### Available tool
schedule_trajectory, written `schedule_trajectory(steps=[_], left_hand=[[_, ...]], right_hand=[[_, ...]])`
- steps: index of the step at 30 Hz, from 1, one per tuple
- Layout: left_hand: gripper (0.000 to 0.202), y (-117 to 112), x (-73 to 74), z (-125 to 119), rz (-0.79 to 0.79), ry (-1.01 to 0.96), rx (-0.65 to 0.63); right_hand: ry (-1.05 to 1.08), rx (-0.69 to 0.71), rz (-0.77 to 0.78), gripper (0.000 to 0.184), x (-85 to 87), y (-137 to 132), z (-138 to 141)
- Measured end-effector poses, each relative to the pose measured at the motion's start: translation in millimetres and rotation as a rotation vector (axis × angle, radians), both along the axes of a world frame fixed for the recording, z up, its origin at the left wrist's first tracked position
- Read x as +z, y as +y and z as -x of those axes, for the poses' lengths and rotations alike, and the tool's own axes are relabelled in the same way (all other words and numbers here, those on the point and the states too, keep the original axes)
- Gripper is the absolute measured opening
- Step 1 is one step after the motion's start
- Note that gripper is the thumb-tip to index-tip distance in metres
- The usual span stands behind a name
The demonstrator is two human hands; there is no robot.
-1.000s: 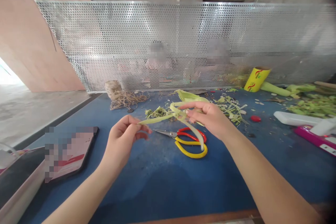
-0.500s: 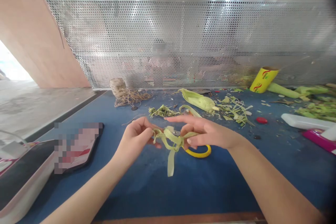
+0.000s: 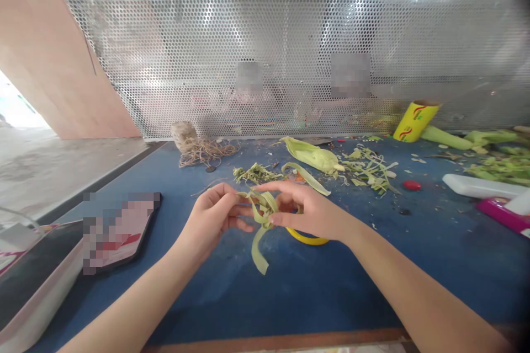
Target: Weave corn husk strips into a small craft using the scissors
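Partly curled R hand point(image 3: 308, 209) w/ husk point(image 3: 268, 202)

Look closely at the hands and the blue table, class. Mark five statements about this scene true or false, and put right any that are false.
1. The left hand and right hand both hold the green strips. True.
2. The yellow tube is left of the tangled string. False: it is to the right.
3. The red object lies to the right of both hands. True.
4. The right hand grips the yellow loop. False: the loop lies on the table, partly hidden by that hand.
5. The pale-green husk bundle lies between the hands and the perforated screen. True.
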State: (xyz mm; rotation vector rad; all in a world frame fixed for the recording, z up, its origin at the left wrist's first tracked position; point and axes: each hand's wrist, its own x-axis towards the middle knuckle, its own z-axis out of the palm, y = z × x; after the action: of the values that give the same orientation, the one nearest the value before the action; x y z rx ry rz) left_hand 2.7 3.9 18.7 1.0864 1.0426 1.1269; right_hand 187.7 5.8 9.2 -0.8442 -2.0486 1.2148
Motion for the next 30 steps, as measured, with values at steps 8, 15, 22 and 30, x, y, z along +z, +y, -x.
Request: schedule_trajectory(steps=[8, 15, 22, 30], left_hand=[[0.013, -5, 2.3, 6, -0.272, -0.019, 0.163], [0.028, -3, 7.1, 11, 0.023, -0.204, -0.395], [0.019, -3, 0.3, 0, -0.013, 0.332, -0.418], [0.017, 2, -2.4, 6, -0.158, 0.446, -0.244]], right_hand=[[0.14, -0.356, 0.039, 0.036, -5.6, 8, 2], [-0.032, -0.281, -0.12, 0.035, -7.7, 1, 5], [-0.137, -0.187, -0.144, 0.04, -5.8, -3, 4], [-0.091, -0.264, -0.214, 0.022, 2.9, 3, -9]])
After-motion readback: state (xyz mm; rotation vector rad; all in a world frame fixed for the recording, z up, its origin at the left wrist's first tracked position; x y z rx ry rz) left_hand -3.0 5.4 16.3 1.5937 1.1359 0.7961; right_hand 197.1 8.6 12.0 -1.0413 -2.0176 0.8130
